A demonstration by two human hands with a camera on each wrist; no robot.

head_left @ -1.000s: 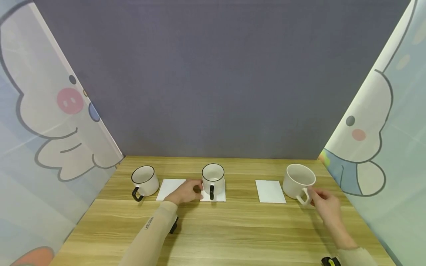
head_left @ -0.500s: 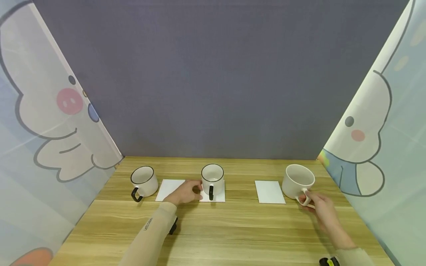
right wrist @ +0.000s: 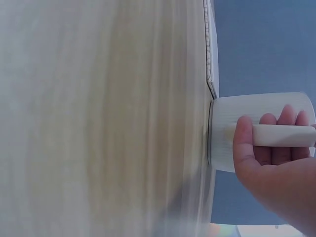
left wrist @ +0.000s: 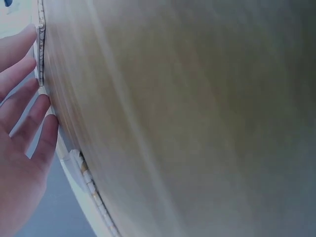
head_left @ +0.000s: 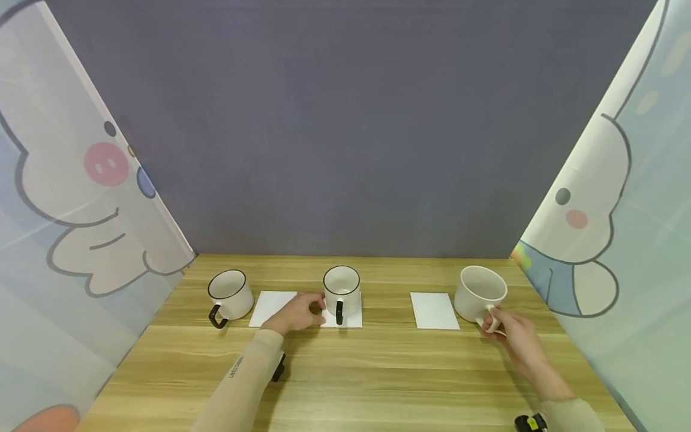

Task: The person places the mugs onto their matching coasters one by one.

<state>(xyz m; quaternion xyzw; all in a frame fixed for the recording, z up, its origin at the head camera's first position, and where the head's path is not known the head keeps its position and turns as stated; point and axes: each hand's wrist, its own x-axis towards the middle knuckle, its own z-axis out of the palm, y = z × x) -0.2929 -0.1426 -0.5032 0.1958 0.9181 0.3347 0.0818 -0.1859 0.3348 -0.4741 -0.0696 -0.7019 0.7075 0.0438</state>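
Note:
A plain white mug stands at the right, and my right hand has its fingers through and around the handle. In the right wrist view that handle lies between thumb and curled fingers, and the mug's base is at the tabletop. My left hand has relaxed, extended fingers beside a black-rimmed white mug. This mug stands on a white square coaster, its black handle facing me. The left wrist view shows the fingers spread with nothing between them.
Another black-rimmed mug stands on the wooden table at the far left. One white coaster lies partly behind my left hand; another lies just left of the plain mug. A grey panel closes off the back.
My right hand has gone from fingertips at the handle's edge to fingers curled around it. The left hand and the mugs stay in place; the head view shifts slightly.

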